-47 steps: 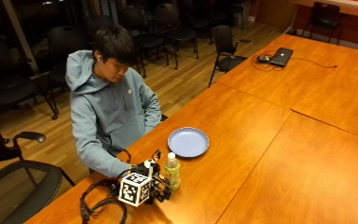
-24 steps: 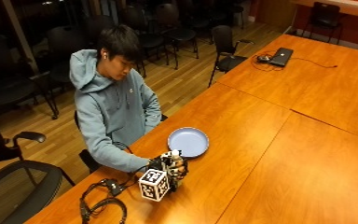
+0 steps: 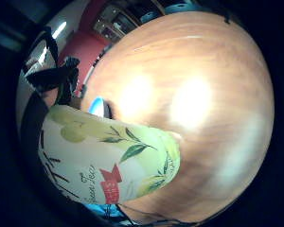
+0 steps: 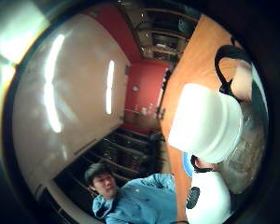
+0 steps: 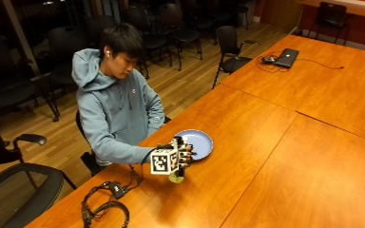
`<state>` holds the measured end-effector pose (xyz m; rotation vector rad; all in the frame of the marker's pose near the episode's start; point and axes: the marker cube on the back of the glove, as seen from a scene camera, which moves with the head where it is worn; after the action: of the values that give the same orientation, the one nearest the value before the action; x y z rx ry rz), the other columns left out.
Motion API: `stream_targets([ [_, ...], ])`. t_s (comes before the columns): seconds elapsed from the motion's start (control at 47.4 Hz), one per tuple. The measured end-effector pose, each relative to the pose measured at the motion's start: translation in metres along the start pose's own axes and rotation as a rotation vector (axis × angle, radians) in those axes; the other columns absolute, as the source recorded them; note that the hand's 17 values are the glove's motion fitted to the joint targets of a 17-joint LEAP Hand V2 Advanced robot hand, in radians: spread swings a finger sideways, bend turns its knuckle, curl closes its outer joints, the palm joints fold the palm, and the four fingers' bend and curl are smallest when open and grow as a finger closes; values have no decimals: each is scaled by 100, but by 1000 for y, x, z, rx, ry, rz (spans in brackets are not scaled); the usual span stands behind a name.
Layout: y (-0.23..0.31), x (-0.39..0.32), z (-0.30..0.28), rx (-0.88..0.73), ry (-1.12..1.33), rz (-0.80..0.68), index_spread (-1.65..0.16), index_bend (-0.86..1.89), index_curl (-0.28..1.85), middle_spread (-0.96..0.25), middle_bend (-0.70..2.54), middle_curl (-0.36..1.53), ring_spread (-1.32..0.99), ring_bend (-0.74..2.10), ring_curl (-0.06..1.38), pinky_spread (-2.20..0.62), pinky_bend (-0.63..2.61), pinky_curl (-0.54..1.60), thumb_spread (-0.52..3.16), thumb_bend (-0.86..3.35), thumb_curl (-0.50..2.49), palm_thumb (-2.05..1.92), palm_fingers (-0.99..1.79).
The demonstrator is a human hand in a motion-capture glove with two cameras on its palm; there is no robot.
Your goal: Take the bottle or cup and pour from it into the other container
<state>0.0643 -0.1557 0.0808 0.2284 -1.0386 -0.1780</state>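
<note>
In the outside view my gloved right hand (image 5: 177,157) grips a green tea bottle (image 5: 177,177) at the near edge of a blue plate (image 5: 199,141) on the wooden table (image 5: 277,156). The bottle's lower end pokes out below the hand. The little finger side palm view is filled by the bottle's leafy label (image 3: 109,165), with a sliver of the blue plate (image 3: 97,107) beside it. The thumb side palm view shows the bottle's white cap (image 4: 203,122) on its clear neck (image 4: 245,156).
Black headphones and a cable (image 5: 106,211) lie on the table near the person's side. A laptop (image 5: 287,57) sits at the far end of the table. Chairs (image 5: 230,45) stand along the far side, and an office chair (image 5: 18,183) is beside the person.
The bottle stood on the table beside my hand a second ago. Now my hand holds it and has carried it to the plate's edge.
</note>
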Motion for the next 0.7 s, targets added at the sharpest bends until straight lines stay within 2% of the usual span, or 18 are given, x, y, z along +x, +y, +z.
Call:
stream_targets([
  [0.106,12,-24,28,-143,231,-68,-7,20,40,-4,34,44,-13,52,42,-14,50,31,28,-3,61,106,120],
  [0.317,-25,-101,17,-331,819,-209,-6,19,44,-4,33,46,-14,51,43,-15,48,33,24,-4,63,106,121],
  [0.443,-22,-124,79,-418,1307,-348,-6,19,45,-4,33,47,-14,51,44,-16,48,34,22,-4,64,105,121],
  [0.507,-22,-134,105,-394,1503,-384,-6,18,45,-4,33,48,-14,51,44,-15,48,34,22,-4,65,105,121],
  [0.591,-14,-145,145,-492,1674,-564,-6,19,46,-4,32,48,-15,50,45,-16,48,35,22,-4,65,105,121],
  [0.697,-5,-148,193,-533,1821,-605,-7,18,46,-4,32,49,-15,50,45,-16,48,35,22,-4,66,104,121],
])
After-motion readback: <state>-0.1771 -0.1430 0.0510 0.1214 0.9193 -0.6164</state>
